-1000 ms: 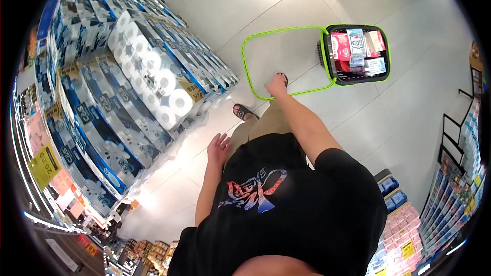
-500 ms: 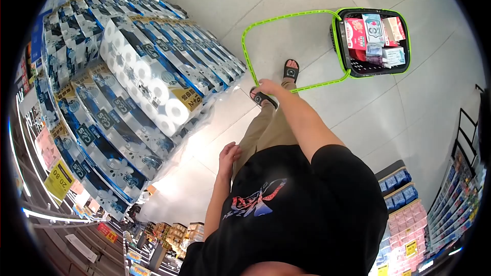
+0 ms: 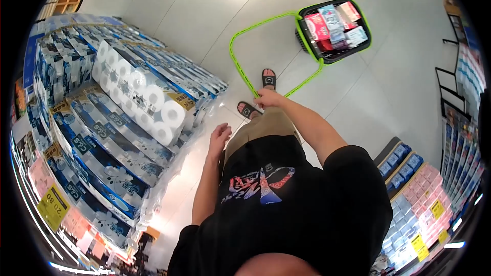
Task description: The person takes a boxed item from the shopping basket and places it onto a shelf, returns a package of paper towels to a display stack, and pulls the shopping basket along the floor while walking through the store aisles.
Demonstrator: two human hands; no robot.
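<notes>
The right hand (image 3: 266, 98) seems shut on the green handle (image 3: 266, 20), to lift it from the basket (image 3: 308, 38); the left hand (image 3: 220, 135) hangs half-open.

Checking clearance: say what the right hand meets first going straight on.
Beyond the green handle it holds, the right hand would probably meet the stacked paper packs; depth is unclear, so perhaps the floor first.

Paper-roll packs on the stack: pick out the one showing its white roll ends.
The pack at the middle of the stack; surrounding packs show blue-and-white printed wrap instead.
</notes>
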